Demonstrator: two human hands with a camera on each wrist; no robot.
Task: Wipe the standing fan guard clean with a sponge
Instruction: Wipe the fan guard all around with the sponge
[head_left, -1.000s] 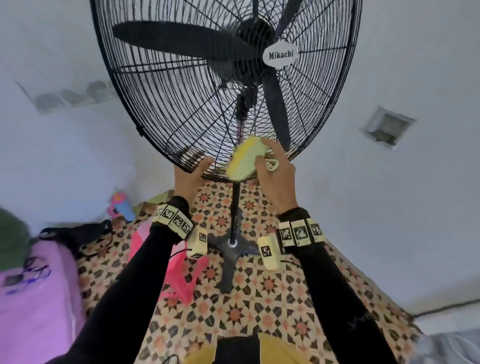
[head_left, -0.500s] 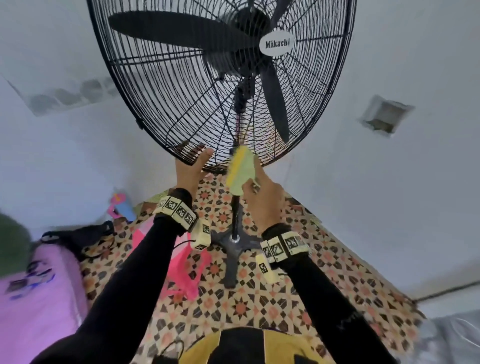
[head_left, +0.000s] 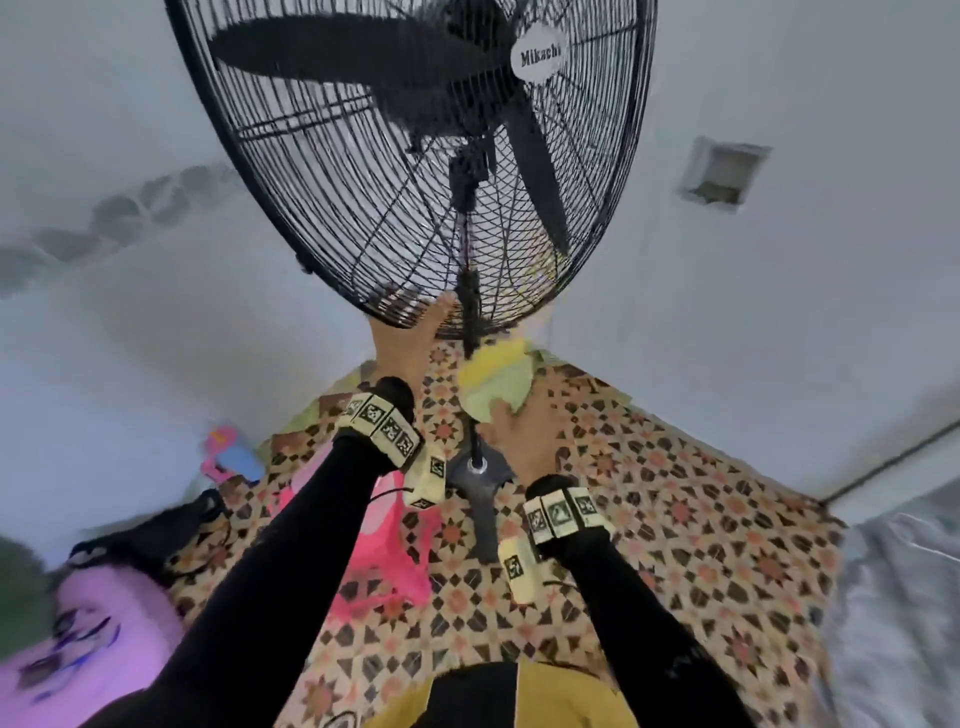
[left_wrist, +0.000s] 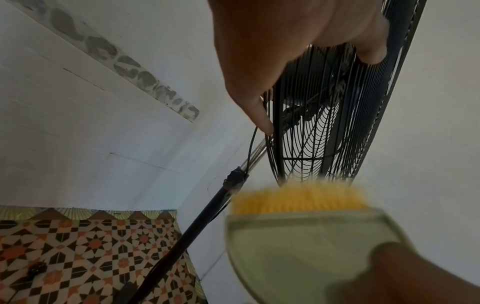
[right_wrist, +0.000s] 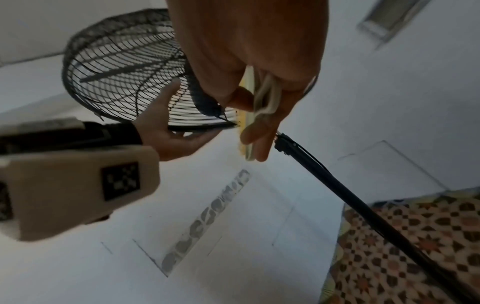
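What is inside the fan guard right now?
Inside the fan guard, the dark blades and motor hub show through the wires. The white Mikachi badge covers the hub's centre; nothing else visible.

"Mikachi" on fan guard badge (head_left: 541, 52)

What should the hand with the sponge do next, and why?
Probably lift the sponge back up onto the lower wires of the fan guard for another stroke. The right hand holds it just below the guard's bottom rim, beside the pole, seemingly off the wires, though the frame is blurred. The left hand grips the rim, so the guard is braced.
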